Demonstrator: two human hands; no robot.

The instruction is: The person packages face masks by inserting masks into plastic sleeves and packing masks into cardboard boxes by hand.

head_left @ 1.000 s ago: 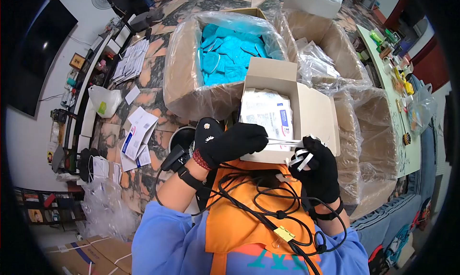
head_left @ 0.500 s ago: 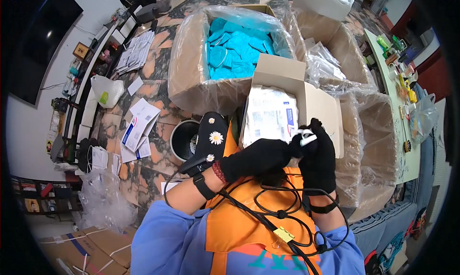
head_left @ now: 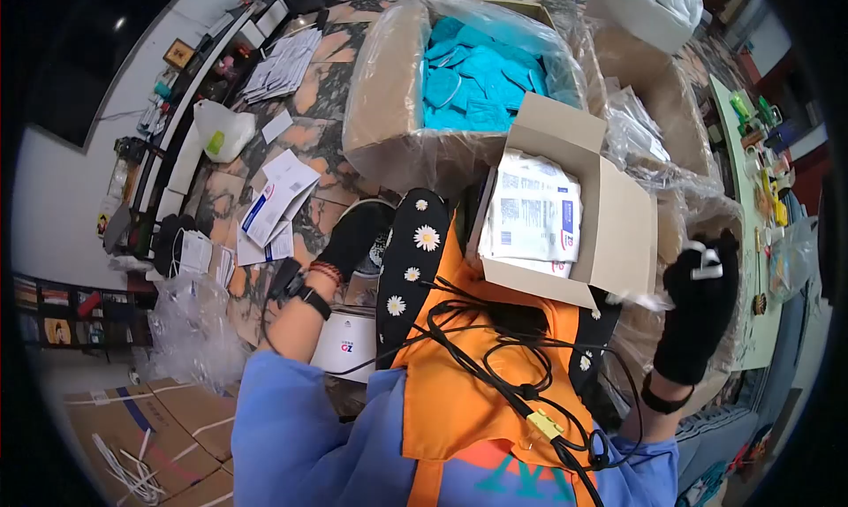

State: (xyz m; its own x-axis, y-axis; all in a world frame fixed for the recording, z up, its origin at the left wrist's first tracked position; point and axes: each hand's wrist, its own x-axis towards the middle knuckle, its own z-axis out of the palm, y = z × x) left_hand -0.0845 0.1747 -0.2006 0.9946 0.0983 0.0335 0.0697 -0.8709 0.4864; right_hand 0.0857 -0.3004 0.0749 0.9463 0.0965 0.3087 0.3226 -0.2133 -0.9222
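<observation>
My left hand [head_left: 352, 240], in a black glove, reaches over the dark round bin [head_left: 386, 202] beside my leg. Its fingers are hard to make out against the dark. My right hand [head_left: 700, 308], also black-gloved, is raised right of the open cardboard box [head_left: 624, 229], with its fingers curled. Something white [head_left: 707, 264] crosses those fingers. A blurred white strip [head_left: 643, 301] shows at the hand's left edge; whether the fingers grip it is unclear. White printed packets [head_left: 533, 208] fill the box, which stands in front of my lap.
A plastic-lined carton [head_left: 380, 109] holds turquoise pieces [head_left: 477, 79]. Another lined carton [head_left: 632, 61] contains clear-wrapped packets. Folded printed cartons [head_left: 278, 198] lie on the floor at left. Black cables [head_left: 495, 374] hang over my orange apron. A cluttered pale table [head_left: 751, 242] stands right.
My hands have separated from beside the box. The left moved left to the bin; the right moved outward to the right. The view has shifted, showing the scene farther right.
</observation>
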